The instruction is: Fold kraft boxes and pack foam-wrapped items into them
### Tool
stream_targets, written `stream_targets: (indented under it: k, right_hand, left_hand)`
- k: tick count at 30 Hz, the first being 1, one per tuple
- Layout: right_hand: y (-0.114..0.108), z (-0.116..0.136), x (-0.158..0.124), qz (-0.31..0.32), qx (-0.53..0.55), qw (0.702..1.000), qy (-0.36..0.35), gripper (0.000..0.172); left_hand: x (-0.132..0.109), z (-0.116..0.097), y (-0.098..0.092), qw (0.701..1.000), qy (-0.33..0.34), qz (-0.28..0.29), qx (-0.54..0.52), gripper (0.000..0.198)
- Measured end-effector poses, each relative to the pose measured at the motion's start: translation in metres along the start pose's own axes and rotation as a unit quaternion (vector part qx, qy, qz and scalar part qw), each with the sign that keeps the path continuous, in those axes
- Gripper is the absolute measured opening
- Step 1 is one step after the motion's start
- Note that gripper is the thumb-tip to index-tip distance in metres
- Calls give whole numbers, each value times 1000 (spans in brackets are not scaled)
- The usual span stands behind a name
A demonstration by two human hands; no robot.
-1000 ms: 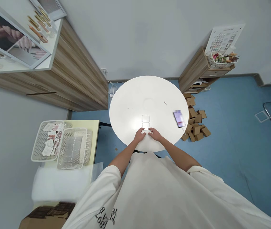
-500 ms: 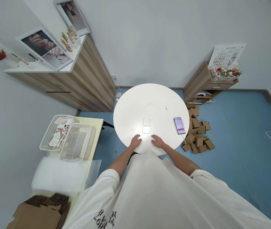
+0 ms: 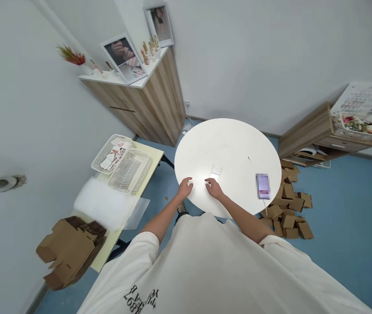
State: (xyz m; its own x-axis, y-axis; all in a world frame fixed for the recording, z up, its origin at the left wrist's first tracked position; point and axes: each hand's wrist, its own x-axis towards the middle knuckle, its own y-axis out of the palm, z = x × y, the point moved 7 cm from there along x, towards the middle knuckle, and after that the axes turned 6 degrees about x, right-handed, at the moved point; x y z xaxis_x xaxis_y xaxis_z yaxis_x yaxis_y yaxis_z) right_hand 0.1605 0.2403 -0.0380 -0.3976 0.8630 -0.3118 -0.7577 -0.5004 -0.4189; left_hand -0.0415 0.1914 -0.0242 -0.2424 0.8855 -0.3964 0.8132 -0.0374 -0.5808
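A small clear case [image 3: 217, 169] lies opened out on the round white table [image 3: 238, 139]. Its lower half is partly covered by my right hand [image 3: 214, 189], whose fingers are bent but apart; I see nothing in them. My left hand [image 3: 185, 189] hovers at the near left rim of the table, with a gap between thumb and fingers and nothing visible in it. The two hands are a short way apart, with bright tabletop between them.
On the right of the table lies a phone [image 3: 263, 186] with a cable. A side table at left holds two white baskets [image 3: 130, 171], white wrapping sheets [image 3: 105, 203] and flattened cardboard [image 3: 71, 250]. Small brown boxes [image 3: 288, 213] are heaped on the floor at right.
The view has turned left, so the room has shifted rightward in it. Both hands have moved left relative to the table, and my right hand now overlaps the case's lower half.
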Motion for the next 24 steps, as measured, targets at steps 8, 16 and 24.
stream_targets:
  k: [8,16,24]
  right_hand:
    - [80,93,40,68,-8,994,-80,35]
    - [174,173,93,99,-41,987,-123,33]
    - [266,261,144,103,-49,986,-124,33]
  left_hand:
    - [-12,46,-104,994,-16,-99,-32,38]
    - [-6,124,-209,981,-9,-174,-82,33]
    - [26,177,-345,972,9,-219,-89,31]
